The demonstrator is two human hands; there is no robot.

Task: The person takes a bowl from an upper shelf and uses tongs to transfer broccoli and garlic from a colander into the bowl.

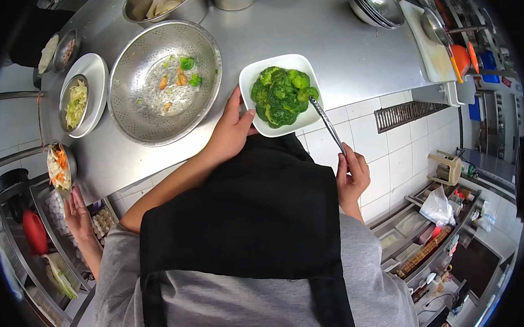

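Observation:
A square white bowl (pixel 247 79) heaped with green broccoli florets (pixel 281 97) is at the table's front edge, close to the black apron. My left hand (pixel 231 130) grips its left side, thumb on the rim and fingers partly hidden beneath. In my right hand (pixel 352 174) is a slim metal utensil (pixel 330 125), held by its end. The utensil's tip meets a floret at the bowl's right side; its shape there is hidden. Left of the bowl stands a large perforated metal colander (pixel 122 93) with a few green and orange scraps inside.
Another person's hand (pixel 81 217) is beside a bowl of shredded vegetables (pixel 58 166) at the lower left. Shredded greens (pixel 76 104) sit on white plates (pixel 99 89). Metal pots (pixel 195 8), stacked bowls (pixel 377 8) and a cutting board (pixel 433 51) line the steel table (pixel 291 24).

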